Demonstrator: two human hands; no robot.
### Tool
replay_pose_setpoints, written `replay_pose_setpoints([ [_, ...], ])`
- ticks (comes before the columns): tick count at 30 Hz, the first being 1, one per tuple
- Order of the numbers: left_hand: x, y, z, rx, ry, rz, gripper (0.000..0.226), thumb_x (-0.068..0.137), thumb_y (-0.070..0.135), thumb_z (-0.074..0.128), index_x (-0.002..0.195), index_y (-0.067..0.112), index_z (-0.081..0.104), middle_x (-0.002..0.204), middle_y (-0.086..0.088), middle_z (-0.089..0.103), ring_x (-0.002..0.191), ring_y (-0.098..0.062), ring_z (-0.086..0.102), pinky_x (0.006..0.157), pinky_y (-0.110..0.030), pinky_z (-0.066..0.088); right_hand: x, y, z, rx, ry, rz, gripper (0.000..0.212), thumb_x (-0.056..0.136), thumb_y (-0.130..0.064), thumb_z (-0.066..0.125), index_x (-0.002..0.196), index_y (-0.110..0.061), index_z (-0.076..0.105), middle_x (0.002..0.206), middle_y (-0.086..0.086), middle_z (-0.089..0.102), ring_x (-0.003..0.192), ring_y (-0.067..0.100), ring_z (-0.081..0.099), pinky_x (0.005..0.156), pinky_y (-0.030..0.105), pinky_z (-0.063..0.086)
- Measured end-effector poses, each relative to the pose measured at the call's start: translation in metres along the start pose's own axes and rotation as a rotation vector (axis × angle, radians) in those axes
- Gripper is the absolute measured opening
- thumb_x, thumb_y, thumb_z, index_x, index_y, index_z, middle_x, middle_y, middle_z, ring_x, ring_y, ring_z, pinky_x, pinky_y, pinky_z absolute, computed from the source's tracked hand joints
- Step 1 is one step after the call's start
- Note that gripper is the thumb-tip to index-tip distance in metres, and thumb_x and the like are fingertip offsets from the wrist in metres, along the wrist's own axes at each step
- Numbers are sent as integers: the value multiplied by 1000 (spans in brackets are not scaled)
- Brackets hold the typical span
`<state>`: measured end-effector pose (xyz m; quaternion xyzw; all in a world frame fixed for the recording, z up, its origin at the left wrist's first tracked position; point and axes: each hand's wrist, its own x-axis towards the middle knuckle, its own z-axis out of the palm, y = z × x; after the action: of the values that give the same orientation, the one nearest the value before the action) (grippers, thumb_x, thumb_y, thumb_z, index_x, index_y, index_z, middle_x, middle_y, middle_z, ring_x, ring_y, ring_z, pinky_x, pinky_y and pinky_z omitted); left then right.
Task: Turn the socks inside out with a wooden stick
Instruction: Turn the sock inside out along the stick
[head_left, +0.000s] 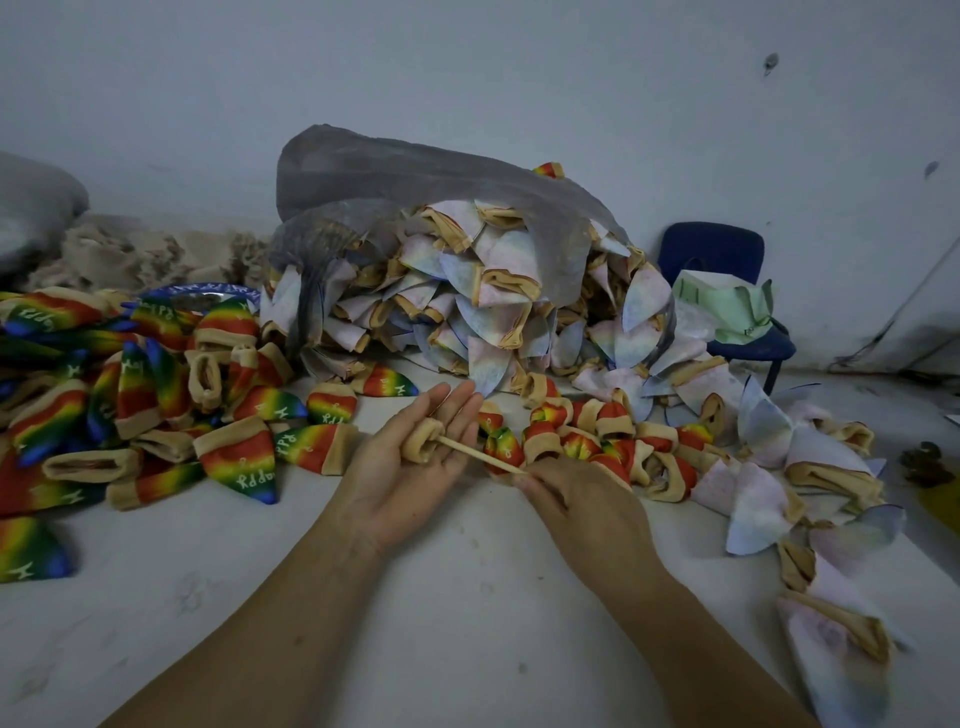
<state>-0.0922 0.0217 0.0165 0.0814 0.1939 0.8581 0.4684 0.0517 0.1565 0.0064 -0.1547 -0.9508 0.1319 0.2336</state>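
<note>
My left hand (415, 457) lies palm up with straight fingers, and a bunched tan sock (422, 439) rests on the palm. A thin wooden stick (480, 456) runs from the sock's opening down to the right. My right hand (576, 501) pinches the stick's near end between thumb and fingers. The stick's far tip is hidden inside the sock.
Rainbow socks (239, 457) marked HAPPY are heaped on the left of the white surface (363, 623). A grey plastic bag (415, 176) spills pale inside-out socks (493, 312) behind my hands. More socks trail to the right. A blue chair (727, 260) stands by the wall.
</note>
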Motion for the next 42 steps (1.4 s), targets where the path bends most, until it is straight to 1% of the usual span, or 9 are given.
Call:
replay_pose_setpoints([
  [5,1,-4,0,77,38,-20,38,83,29,66,112,5,60,124,-22,66,112,-33,67,83,-41,59,1,1,0,11,22,-18,50,89,-57,27,93,-27,66,82,-12,60,76,5,52,65,21,39],
  [9,4,-6,-1,268,72,-52,53,81,50,62,98,2,76,120,-22,68,109,-30,69,81,-38,60,1,7,-3,-22,40,-17,43,92,-56,33,98,-31,67,86,-12,61,82,5,52,66,23,42],
  [13,6,-6,0,642,257,87,58,82,65,54,76,10,72,71,-8,63,57,-14,58,50,-24,46,2,9,-6,-46,54,-29,33,94,-52,40,92,-32,66,80,-17,54,78,4,48,62,22,40],
  [16,6,-6,-1,887,388,164,58,92,62,48,60,19,68,55,-4,52,43,-11,39,42,-22,32,3,9,-10,-60,89,-32,37,91,-57,35,87,-35,64,75,-16,52,74,3,45,60,23,41],
  [22,6,5,-7,603,295,189,27,96,32,59,91,9,73,55,4,28,44,-7,20,37,-19,19,4,12,-17,-131,60,-25,38,90,-56,39,91,-33,69,78,-11,58,77,7,47,60,22,40],
  [27,3,2,-7,636,274,192,17,95,22,62,96,11,74,58,4,24,47,-7,18,37,-18,19,3,11,-20,-138,21,-21,43,90,-58,34,94,-34,68,82,-12,60,78,5,48,60,18,37],
  [31,4,0,-4,617,268,199,19,97,26,60,91,10,69,56,5,24,46,-7,19,36,-18,21,2,6,-18,-135,-20,-14,48,90,-62,25,93,-34,64,81,-14,59,75,2,49,61,21,43],
  [36,2,-1,2,580,216,177,31,99,31,55,73,14,60,54,4,23,41,-7,19,33,-17,23,2,-2,-20,-52,-3,-51,54,84,-67,19,84,-34,62,65,-18,48,61,0,46,52,14,30],
  [42,2,-8,9,627,190,179,49,102,31,47,54,22,55,54,3,22,40,-8,18,34,-19,23,0,-10,-19,0,11,-31,63,82,-69,15,88,-33,67,61,-15,47,60,2,47,52,17,34],
])
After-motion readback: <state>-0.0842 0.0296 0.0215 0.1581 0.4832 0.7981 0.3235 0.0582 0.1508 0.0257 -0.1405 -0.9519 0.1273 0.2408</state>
